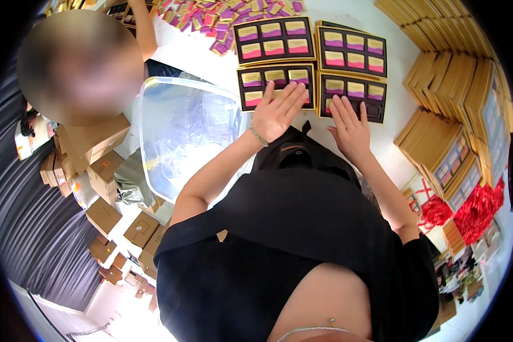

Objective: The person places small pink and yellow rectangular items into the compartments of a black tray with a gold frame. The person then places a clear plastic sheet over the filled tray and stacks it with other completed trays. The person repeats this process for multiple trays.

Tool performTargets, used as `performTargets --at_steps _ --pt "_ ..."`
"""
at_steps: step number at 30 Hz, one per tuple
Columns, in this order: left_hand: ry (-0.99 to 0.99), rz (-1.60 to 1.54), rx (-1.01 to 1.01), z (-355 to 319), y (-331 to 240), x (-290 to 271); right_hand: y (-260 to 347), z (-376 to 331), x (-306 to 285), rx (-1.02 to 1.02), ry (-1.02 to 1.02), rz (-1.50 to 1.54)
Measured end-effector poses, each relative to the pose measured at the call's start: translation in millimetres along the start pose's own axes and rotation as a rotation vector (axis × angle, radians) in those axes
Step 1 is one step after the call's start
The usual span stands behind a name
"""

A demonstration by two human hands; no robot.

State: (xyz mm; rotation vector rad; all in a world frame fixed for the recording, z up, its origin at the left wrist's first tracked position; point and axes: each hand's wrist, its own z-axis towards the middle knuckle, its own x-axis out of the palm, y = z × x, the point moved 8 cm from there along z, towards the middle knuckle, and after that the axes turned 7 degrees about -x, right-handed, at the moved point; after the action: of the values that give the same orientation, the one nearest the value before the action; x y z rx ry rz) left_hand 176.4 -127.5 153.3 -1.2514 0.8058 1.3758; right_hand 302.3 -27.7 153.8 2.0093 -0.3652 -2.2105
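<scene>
Black clothing (279, 211) fills the lower centre, while at upper centre the left hand (278, 111) and right hand (350, 128), both unclenched, hover over two black-and-gold boxes (375, 109), whose wrapped packets (334, 87) a dragging touch could knock askew.

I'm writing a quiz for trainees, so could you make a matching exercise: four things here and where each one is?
Things
1. Left hand
2. Clear plastic bin
3. Red strands
4. Loose packets

Places
A. At the right, near stacked gold boxes
B. At the picture's top edge
C. Over the nearer left tray
D. Beside the left forearm

Pairs: 1-C, 2-D, 3-A, 4-B
</scene>
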Motion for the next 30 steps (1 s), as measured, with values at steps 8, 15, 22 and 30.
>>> performTargets --at_steps 8,15,22,30 --pt "-0.022 -0.176 -0.021 7.0 4.8 -28.9 2.5 14.8 -18.4 -0.063 -0.071 0.062" --pt "-0.184 -0.257 -0.522 134.2 251.3 -8.6 -80.3 218.9 -71.9 -0.222 -0.419 0.188" --pt "-0.189 -0.043 -0.518 169.5 330.3 104.0 -117.4 418.3 124.0 -0.418 -0.066 0.088" --pt "-0.321 -0.5 -1.048 119.0 395.3 124.0 -111.3 420.3 149.7 -0.474 0.035 -0.054"
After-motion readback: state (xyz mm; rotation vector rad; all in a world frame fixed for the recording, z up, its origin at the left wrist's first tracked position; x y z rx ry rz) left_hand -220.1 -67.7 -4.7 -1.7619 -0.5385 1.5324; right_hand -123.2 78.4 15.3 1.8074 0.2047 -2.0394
